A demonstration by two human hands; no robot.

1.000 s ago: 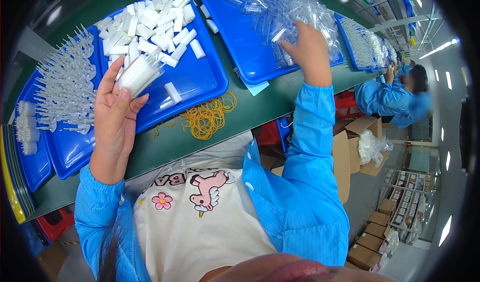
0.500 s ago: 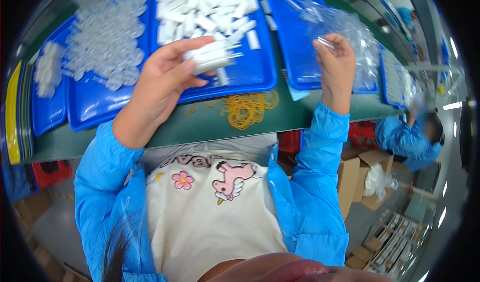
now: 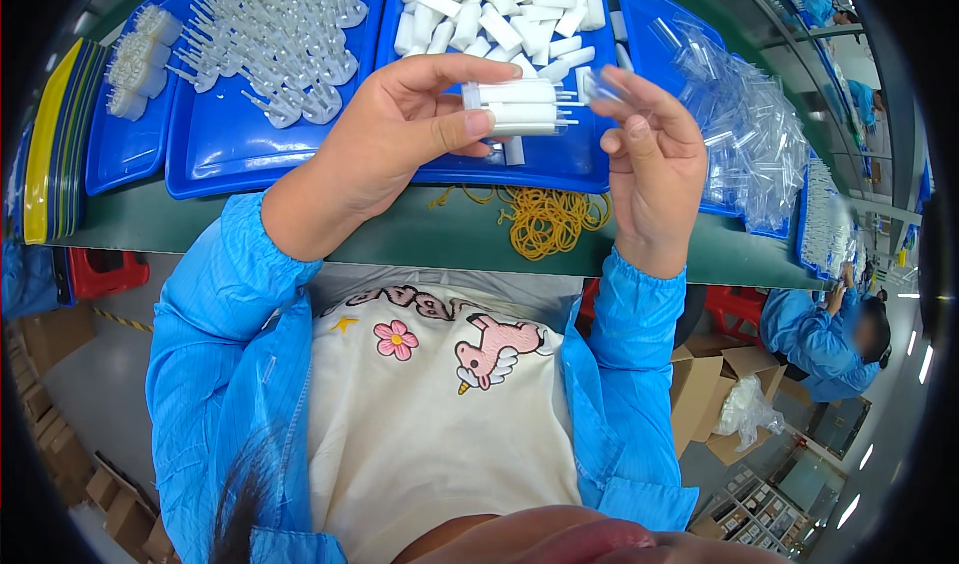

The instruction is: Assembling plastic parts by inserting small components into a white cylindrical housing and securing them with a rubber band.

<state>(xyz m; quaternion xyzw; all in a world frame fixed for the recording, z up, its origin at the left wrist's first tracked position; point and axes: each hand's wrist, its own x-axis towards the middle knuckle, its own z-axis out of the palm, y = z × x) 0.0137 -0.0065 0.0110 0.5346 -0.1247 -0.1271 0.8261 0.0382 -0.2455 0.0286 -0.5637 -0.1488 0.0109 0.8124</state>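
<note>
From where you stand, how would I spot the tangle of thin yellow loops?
Find the dark green table, then the blue plastic tray heaped with white stubby pieces. On the table along that tray's near edge lies the tangle of thin yellow loops. Its stringy yellow coils stand out against that smooth blue tray.

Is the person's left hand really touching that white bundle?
Touching: the head view shows the left hand holding the white bundle, thumb overlapping its left end, index finger along its top.
</note>
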